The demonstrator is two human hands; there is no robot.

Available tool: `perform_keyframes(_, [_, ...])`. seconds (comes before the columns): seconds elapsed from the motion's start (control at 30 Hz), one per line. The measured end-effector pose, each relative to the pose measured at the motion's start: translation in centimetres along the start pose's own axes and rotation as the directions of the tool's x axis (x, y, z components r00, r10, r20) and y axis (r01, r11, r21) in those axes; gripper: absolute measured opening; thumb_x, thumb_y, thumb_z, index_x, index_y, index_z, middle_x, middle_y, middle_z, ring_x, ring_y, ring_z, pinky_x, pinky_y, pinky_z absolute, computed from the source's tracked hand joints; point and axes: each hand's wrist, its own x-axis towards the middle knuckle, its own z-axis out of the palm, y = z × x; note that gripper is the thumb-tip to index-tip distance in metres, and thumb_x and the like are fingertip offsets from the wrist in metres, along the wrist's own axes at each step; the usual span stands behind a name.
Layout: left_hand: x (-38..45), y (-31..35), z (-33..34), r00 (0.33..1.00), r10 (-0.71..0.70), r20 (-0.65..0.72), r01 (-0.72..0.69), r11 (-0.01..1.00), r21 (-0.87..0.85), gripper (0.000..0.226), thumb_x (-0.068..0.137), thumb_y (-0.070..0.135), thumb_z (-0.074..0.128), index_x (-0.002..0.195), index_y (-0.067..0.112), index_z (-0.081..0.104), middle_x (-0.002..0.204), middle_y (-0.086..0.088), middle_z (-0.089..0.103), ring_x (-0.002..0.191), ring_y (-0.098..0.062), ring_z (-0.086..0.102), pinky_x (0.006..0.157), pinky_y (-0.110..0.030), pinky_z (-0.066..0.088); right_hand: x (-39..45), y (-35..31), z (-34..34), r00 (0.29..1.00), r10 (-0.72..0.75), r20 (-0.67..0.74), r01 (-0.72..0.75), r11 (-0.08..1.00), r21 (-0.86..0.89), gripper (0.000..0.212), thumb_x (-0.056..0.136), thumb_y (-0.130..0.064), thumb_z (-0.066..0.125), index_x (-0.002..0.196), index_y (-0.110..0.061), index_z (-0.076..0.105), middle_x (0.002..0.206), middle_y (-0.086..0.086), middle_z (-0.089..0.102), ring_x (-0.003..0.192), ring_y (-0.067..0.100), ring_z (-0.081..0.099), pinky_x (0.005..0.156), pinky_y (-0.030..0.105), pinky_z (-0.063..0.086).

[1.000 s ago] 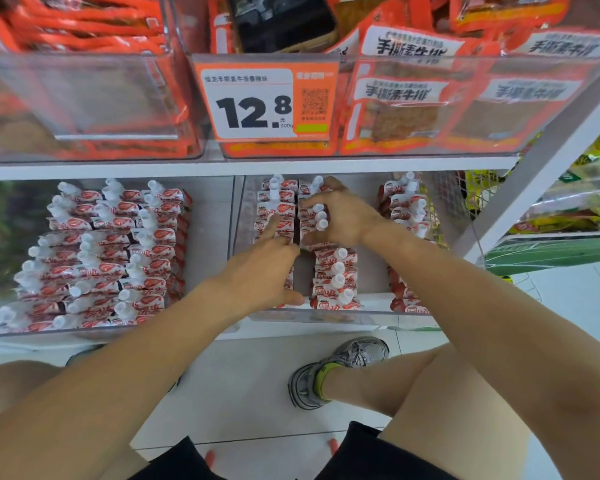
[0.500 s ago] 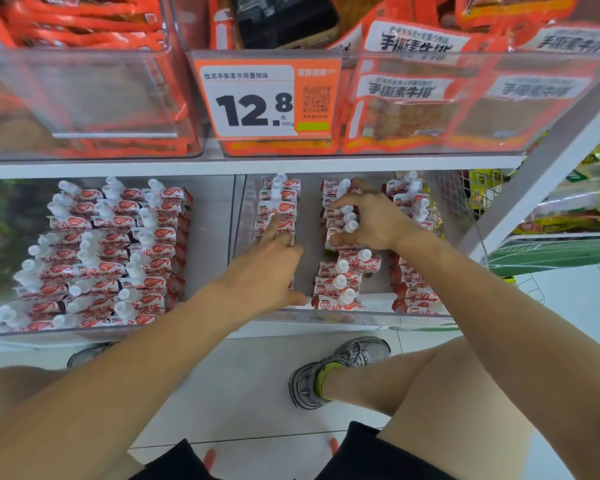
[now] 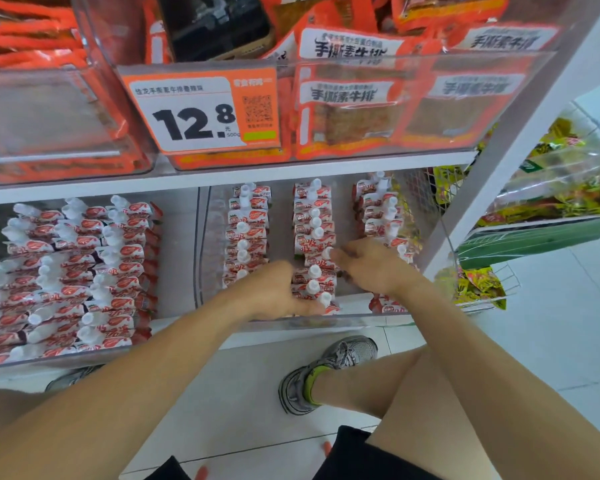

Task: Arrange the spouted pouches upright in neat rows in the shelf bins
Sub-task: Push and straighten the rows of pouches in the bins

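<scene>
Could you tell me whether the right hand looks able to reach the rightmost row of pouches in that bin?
Probably yes: the right hand lies beside the rightmost row, with nothing visible between them.

An orange and white paper price tag (image 3: 201, 110) printed "12.8" hangs at twelve o'clock on the front of a clear plastic upper bin (image 3: 465, 109). Inside that bin, toward one o'clock, stand flat orange snack packets with white labels (image 3: 347, 109). At eleven o'clock a second clear bin (image 3: 49, 112) holds more orange packets, blurred. A dark box (image 3: 219, 26) sits behind the tag. At three o'clock, yellow and green bagged goods (image 3: 551, 188) fill a neighbouring rack, and a white wire basket (image 3: 482, 289) carries yellow packets. A grey mesh running shoe with a lime-green collar (image 3: 326, 372) rests on the pale tiled floor (image 3: 551, 358) at six o'clock.
</scene>
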Motion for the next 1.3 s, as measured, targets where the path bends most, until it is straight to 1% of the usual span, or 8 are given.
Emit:
perform_keyframes(0.13, [0.2,0.5,0.3,1.0,0.003,0.017,-0.003,0.999,-0.047,0.061,0.062,0.066,0.077,0.107,0.026,0.067,0.1,0.01,0.072,0.09,-0.01,0.067,0.087,-0.038,0.055,-0.1,-0.1,0.8,1.0,-0.03,0.007,0.03,0.996,0.084,0.045,0.099,-0.045,0.047,0.073,-0.011,0.058,0.063,0.006,0.058,0.063,0.023,0.059,0.074,0.038,0.051])
perform_keyframes(0.23, [0.4,0.3,0.4,0.999,0.026,0.038,-0.021,0.993,-0.112,0.052,0.067,0.057,0.08,0.108,0.029,0.066,0.102,0.012,0.072,0.093,-0.007,0.066,0.091,-0.035,0.054,-0.1,0.4,0.8,0.998,-0.049,0.039,0.043,0.988,0.145,0.046,0.098,-0.047,0.048,0.107,-0.006,0.065,0.097,0.015,0.071,0.092,0.034,0.068,0.084,0.053,0.056])
perform_keyframes(0.4, [0.5,-0.4,0.3,0.994,0.065,0.082,-0.044,0.973,-0.228,0.06,0.067,0.056,0.081,0.117,0.027,0.065,0.109,0.016,0.071,0.1,-0.005,0.066,0.096,-0.03,0.05,-0.9,1.1,0.8,0.983,-0.067,0.169,0.012,0.95,0.311,0.035,0.096,-0.027,0.06,0.13,-0.022,0.055,0.119,0.002,0.068,0.105,0.024,0.068,0.089,0.048,0.057])
perform_keyframes(0.57, [0.9,-0.2,1.0,0.995,0.073,0.071,-0.063,0.988,-0.14,0.068,0.067,0.062,0.076,0.124,0.03,0.059,0.118,0.014,0.067,0.106,-0.009,0.063,0.099,-0.036,0.05,-1.0,1.5,0.9,0.974,-0.177,0.142,0.165,0.982,0.095,0.055,0.085,-0.033,0.064,0.137,-0.031,0.046,0.13,-0.011,0.062,0.119,0.012,0.058,0.104,0.043,0.047])
perform_keyframes(0.93, [0.7,0.3,0.2,0.987,0.139,0.081,-0.125,0.98,-0.152,0.065,0.068,0.059,0.077,0.123,0.03,0.059,0.118,0.013,0.067,0.106,-0.009,0.063,0.1,-0.036,0.049,-1.4,1.1,-0.1,0.959,-0.203,0.198,0.212,0.977,-0.026,0.062,0.091,-0.032,0.064,0.145,-0.027,0.034,0.136,-0.009,0.052,0.122,0.015,0.052,0.1,0.035,0.046])
perform_keyframes(1.03, [0.8,0.9,-2.2,0.944,0.112,-0.31,-0.158,0.979,-0.126,0.067,0.081,0.046,0.072,0.137,0.023,0.044,0.128,0.01,0.056,0.106,-0.007,0.058,0.098,-0.029,0.046,-0.8,1.6,-1.8,0.977,-0.196,0.085,0.209,0.958,-0.197,0.076,0.089,-0.039,0.068,0.149,-0.017,0.026,0.143,0.0,0.048,0.129,0.02,0.048,0.101,0.033,0.042])
perform_keyframes(1.13, [2.6,2.4,-2.9,0.785,0.069,-0.615,-0.224,0.958,-0.178,0.071,0.089,0.042,0.064,0.146,0.014,0.032,0.144,-0.004,0.044,0.125,-0.016,0.049,0.101,-0.026,0.038,0.5,-0.2,-2.3,0.947,-0.261,-0.187,0.26,0.965,-0.026,0.079,0.092,-0.036,0.066,0.152,-0.012,0.021,0.153,0.01,0.037,0.139,0.025,0.039,0.112,0.037,0.036])
perform_keyframes(1.3, [7.6,4.0,-1.2,0.871,-0.248,-0.423,-0.132,0.712,-0.689,0.065,0.098,0.054,0.039,0.15,0.019,0.025,0.154,-0.006,0.035,0.141,-0.025,0.034,0.107,-0.03,0.027,5.3,-2.7,0.4,0.986,0.022,-0.166,0.063,0.869,0.49,0.08,0.097,-0.052,0.048,0.156,-0.018,0.005,0.16,0.007,0.024,0.146,0.024,0.028,0.118,0.037,0.025])
